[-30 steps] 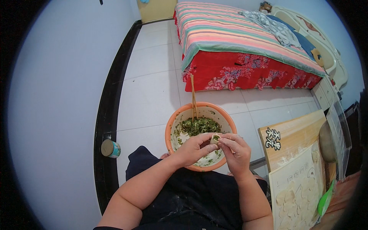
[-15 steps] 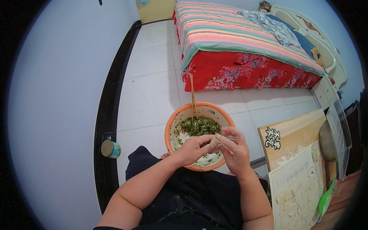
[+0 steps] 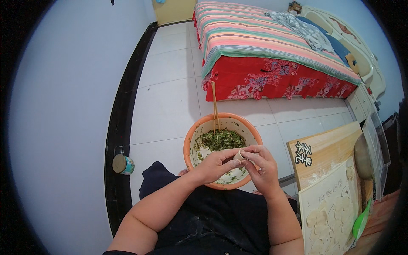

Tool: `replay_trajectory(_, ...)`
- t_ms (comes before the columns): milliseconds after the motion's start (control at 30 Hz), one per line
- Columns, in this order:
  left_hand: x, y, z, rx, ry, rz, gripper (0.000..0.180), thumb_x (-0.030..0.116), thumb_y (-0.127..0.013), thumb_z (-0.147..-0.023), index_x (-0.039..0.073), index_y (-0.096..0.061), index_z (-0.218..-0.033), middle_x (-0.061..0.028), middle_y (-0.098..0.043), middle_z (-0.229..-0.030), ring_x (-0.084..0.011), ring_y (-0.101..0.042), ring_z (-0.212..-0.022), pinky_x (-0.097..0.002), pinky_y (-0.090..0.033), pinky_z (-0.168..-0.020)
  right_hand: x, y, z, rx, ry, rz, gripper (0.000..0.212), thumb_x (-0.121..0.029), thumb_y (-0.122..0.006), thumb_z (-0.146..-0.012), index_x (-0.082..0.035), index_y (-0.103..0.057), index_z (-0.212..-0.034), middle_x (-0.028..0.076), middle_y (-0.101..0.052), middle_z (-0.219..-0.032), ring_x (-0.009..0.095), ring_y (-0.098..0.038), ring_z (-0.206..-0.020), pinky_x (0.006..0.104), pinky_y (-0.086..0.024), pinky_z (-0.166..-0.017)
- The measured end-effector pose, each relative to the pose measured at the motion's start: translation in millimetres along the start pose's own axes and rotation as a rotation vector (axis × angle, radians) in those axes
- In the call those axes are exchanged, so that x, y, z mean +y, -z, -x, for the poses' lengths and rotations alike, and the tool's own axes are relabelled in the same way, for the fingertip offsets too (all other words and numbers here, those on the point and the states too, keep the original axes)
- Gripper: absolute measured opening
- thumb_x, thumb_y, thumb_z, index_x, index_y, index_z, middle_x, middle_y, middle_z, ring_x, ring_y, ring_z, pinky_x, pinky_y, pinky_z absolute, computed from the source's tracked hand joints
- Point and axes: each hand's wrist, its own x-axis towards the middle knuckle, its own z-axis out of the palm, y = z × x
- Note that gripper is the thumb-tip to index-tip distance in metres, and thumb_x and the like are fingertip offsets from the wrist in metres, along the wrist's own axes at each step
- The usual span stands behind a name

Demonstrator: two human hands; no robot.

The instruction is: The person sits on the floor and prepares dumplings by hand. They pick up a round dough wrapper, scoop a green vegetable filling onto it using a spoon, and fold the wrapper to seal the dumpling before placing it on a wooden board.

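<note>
Left hand (image 3: pixel 213 165) and right hand (image 3: pixel 262 169) on dough (image 3: pixel 239 156)

So the 2 bare arms both come up to the basin (image 3: pixel 187 146). Left forearm (image 3: pixel 165 199) slants in from the basin's near left, elbow bent, and that hand, the left hand (image 3: pixel 214 165), sits over the near rim with thumb and index pinched. Right forearm (image 3: pixel 278 214) rises steeper from the basin's near right, the right hand (image 3: pixel 264 168) curling inward. Fingertips of the 2 hands kinda bunch together above the basin, whitish dust on the right fingers (image 3: pixel 256 148).
</note>
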Motion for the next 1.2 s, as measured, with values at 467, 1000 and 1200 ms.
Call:
replay_trajectory(467,-5.0,-2.6,-3.3,0.031,-0.078,0.017,0.046,0.019,-0.047,-0.097,-0.001,-0.036,-0.137,-0.0113,-0.051,-0.126,-0.0176,-0.053,-0.113,-0.0309,-0.044,-0.097,-3.3,-0.9,2.9,0.08,-0.102,-0.007,0.021,0.006,-0.067,-0.075,-0.003,-0.068,-0.094,0.011,-0.064,-0.093,0.021,-0.063,-0.087,0.0286,-0.052,-0.074)
replay_trajectory(1000,-6.4,-6.8,-3.5,0.061,-0.015,0.012,0.043,0.017,-0.047,-0.097,0.0,-0.039,-0.136,-0.0104,-0.055,-0.122,-0.0165,-0.053,-0.112,-0.0307,-0.044,-0.096,-4.5,-4.7,7.6,0.123,-0.257,0.005,0.019,0.003,-0.066,-0.079,0.0,-0.059,-0.096,0.011,-0.066,-0.086,0.019,-0.067,-0.079,0.0287,-0.054,-0.071)
replay_trajectory(1200,-1.3,-7.4,-5.3,0.043,-0.013,-0.102,0.039,0.018,-0.046,-0.097,0.001,-0.044,-0.132,-0.0103,-0.057,-0.119,-0.0159,-0.055,-0.109,-0.0295,-0.043,-0.094,-3.6,-2.7,4.1,0.12,-0.314,-0.096,0.023,0.002,-0.065,-0.08,0.001,-0.058,-0.102,0.012,-0.068,-0.09,0.019,-0.068,-0.085,0.0287,-0.054,-0.075)
